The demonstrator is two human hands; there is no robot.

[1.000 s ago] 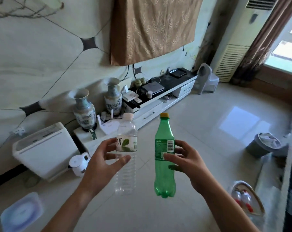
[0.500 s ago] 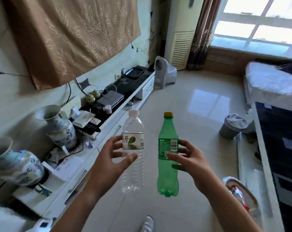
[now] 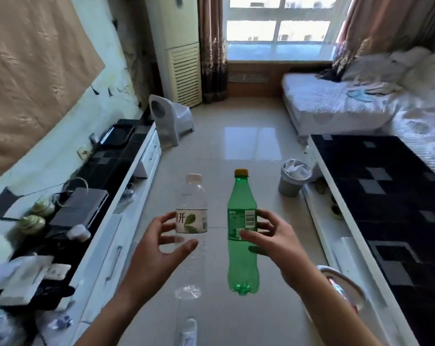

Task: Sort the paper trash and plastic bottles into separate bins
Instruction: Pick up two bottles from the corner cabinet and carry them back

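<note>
My left hand point(image 3: 159, 248) grips a clear plastic bottle point(image 3: 192, 196) with a white cap and a white leaf label, held upright. My right hand point(image 3: 274, 240) holds a green plastic bottle point(image 3: 241, 198) with an orange cap, also upright, a little to the right of the clear one. Ahead on the right, a grey bin point(image 3: 292, 182) full of crumpled white paper stands on the floor beside the dark coffee table. A white basket point(image 3: 341, 287) with bottles inside sits low on the right, partly hidden behind my right forearm.
A long white TV cabinet point(image 3: 126, 201) cluttered with small items runs along the left. A black tiled coffee table point(image 3: 386, 196) with a white edge runs along the right. A grey plastic stool point(image 3: 169, 121), an air conditioner point(image 3: 179, 51) and a sofa point(image 3: 348, 101) stand further ahead.
My view has swung right, from the wall and vases toward the window and sofa. Both hands keep the same hold on the two upright bottles; the grey bin now lies ahead.
</note>
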